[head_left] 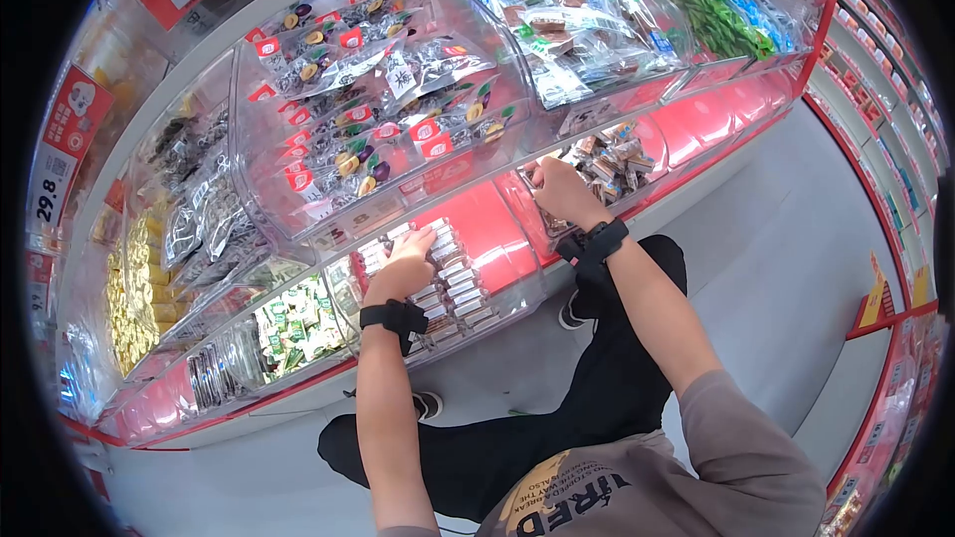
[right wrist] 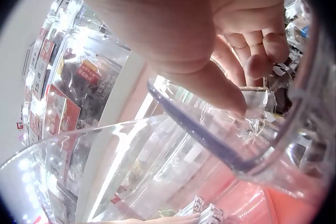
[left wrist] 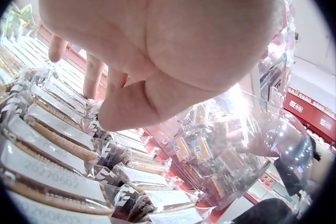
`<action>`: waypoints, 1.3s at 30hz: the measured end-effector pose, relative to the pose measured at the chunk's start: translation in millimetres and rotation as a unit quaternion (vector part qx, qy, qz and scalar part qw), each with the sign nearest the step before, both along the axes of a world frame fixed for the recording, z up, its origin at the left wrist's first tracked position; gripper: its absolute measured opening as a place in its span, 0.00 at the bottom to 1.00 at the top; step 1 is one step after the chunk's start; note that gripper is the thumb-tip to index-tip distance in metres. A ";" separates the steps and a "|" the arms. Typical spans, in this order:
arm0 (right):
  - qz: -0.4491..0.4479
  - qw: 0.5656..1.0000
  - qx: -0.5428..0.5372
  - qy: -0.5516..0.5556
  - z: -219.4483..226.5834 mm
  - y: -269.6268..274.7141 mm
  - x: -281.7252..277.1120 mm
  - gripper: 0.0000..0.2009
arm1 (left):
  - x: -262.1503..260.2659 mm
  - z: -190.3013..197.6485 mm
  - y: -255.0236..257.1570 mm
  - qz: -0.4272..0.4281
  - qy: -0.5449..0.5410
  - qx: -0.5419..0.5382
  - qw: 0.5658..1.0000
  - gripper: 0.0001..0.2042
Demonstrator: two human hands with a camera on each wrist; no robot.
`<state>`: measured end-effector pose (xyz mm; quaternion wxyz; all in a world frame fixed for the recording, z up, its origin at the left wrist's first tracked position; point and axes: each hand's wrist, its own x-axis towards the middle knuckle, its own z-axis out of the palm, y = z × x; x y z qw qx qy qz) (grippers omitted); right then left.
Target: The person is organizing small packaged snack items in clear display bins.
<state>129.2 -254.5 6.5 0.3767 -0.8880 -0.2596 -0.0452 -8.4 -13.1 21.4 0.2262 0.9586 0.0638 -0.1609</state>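
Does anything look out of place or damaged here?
One thing: a stray green scrap on the floor near the left shoe, too small to identify. The wrapped snacks by the right hand are jumbled, unlike the rows by the left hand, but no spill shows.

Blk wrist straps, gray-brn tee (head_left: 617, 477).

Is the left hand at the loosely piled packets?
No, the left hand is at the packets in neat rows, while the right hand is at the loose pile.
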 end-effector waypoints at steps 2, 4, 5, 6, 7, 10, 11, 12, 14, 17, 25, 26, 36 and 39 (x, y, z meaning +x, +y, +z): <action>0.028 0.996 0.003 0.082 13.6 -5.1 -2.4 0.16 | 0.8 0.7 -1.3 0.003 0.002 -0.001 1.000 0.29; 0.044 0.989 -0.054 0.132 24.5 -8.0 -2.9 0.16 | 1.0 -1.8 -0.5 0.003 0.002 -0.005 1.000 0.29; 0.052 0.983 -0.082 0.158 26.5 -9.1 -3.0 0.16 | 0.9 -2.7 -0.4 0.004 0.002 -0.007 1.000 0.29; 0.055 0.987 -0.057 0.140 24.5 -10.4 -3.1 0.16 | 0.5 -2.2 -1.1 0.004 0.003 -0.009 1.000 0.29; 0.057 0.991 -0.031 0.121 20.5 -11.6 -2.4 0.16 | 0.5 -0.7 -1.4 0.004 0.003 -0.010 1.000 0.29; 0.052 0.998 -0.018 0.032 9.1 -13.4 -0.8 0.17 | 1.0 -1.4 -0.1 0.002 0.001 -0.009 1.000 0.29; 0.049 0.998 -0.025 -0.003 5.2 -14.0 -0.6 0.17 | 1.2 -2.4 0.7 0.002 0.001 -0.009 1.000 0.29; 0.038 0.999 0.006 0.015 7.3 -13.6 -3.4 0.17 | 1.6 -0.6 0.6 0.003 0.002 -0.004 1.000 0.29; 0.015 0.996 0.066 0.055 9.0 -16.2 -13.0 0.18 | 0.4 0.4 -1.5 0.004 0.007 0.003 1.000 0.29; 0.026 0.974 0.177 0.138 41.8 -22.3 -35.9 0.17 | 1.6 -8.1 3.2 -0.005 -0.002 -0.008 1.000 0.29; 0.300 0.851 0.339 0.266 86.5 -42.2 -60.5 0.13 | 0.8 -5.6 0.9 0.003 -0.006 0.003 1.000 0.28; 0.335 0.847 0.331 0.248 89.3 -42.1 -62.2 0.14 | 1.2 -6.0 0.7 0.005 -0.007 0.004 1.000 0.28; 0.395 0.809 0.304 0.313 104.1 -29.1 -80.4 0.13 | -0.6 -0.9 -1.5 0.003 0.000 0.005 1.000 0.29; 0.375 0.819 0.267 0.342 98.2 -26.7 -80.0 0.13 | 0.3 -6.0 0.8 -0.002 -0.011 0.014 1.000 0.28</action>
